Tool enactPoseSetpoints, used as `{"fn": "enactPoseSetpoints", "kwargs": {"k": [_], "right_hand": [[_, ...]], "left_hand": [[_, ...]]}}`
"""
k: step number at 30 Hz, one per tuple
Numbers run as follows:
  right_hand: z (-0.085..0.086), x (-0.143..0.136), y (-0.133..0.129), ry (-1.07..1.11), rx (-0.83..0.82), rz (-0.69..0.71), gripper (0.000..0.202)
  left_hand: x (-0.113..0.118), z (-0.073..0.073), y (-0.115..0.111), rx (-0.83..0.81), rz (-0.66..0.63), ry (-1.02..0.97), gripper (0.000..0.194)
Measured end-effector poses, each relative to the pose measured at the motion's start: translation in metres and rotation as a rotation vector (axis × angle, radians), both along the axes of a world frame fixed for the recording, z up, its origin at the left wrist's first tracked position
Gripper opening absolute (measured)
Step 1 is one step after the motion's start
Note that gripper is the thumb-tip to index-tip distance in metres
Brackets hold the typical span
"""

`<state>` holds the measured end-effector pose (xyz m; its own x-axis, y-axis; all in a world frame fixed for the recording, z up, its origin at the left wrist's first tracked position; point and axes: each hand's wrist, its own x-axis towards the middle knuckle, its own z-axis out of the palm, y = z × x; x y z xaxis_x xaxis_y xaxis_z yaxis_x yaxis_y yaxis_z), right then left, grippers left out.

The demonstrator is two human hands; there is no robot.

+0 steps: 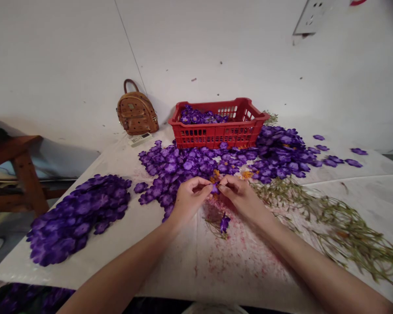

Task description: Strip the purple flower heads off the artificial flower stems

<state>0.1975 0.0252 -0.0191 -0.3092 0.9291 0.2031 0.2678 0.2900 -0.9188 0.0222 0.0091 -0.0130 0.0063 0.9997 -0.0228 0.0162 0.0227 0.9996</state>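
Both hands meet over the middle of the table, thumbs and forefingers pinched on one small purple artificial flower (215, 189). My left hand (192, 194) grips its left side, and my right hand (237, 194) grips its right side. Just beyond the fingers lie yellow flower centres (247, 174) and a wide spread of loose purple petals (170, 168). Below the hands, a purple flower on a thin green stem (225, 222) rests on the cloth. Green artificial stems (340, 218) lie in a long bunch to the right of my right hand.
A red plastic basket (216, 129) holding purple flowers stands at the back. A pile of purple petals (81, 218) covers the table's left side. A brown backpack (137, 112) leans against the wall beside a white remote-like device (140, 139). A wooden stool (26, 174) stands left.
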Motion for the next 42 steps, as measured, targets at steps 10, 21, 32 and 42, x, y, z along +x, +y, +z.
{"fn": "enactPoseSetpoints", "kwargs": {"k": [10, 21, 32, 42], "right_hand": [[0.0002, -0.0005, -0.0005, -0.026, 0.015, 0.042, 0.020], [0.0023, -0.0027, -0.0047, 0.624, -0.610, 0.112, 0.024], [0.0043, -0.0018, -0.0056, 0.627, -0.687, 0.112, 0.033], [0.0091, -0.0044, -0.0067, 0.321, -0.047, 0.036, 0.025]], "left_hand": [[0.0005, -0.0012, 0.0003, -0.069, -0.028, -0.058, 0.012], [-0.0045, 0.0021, -0.0004, 0.085, -0.088, -0.039, 0.022], [-0.0040, 0.0007, -0.0026, 0.350, -0.026, 0.287, 0.011], [-0.0046, 0.0065, -0.0021, 0.034, -0.105, -0.065, 0.024]]}}
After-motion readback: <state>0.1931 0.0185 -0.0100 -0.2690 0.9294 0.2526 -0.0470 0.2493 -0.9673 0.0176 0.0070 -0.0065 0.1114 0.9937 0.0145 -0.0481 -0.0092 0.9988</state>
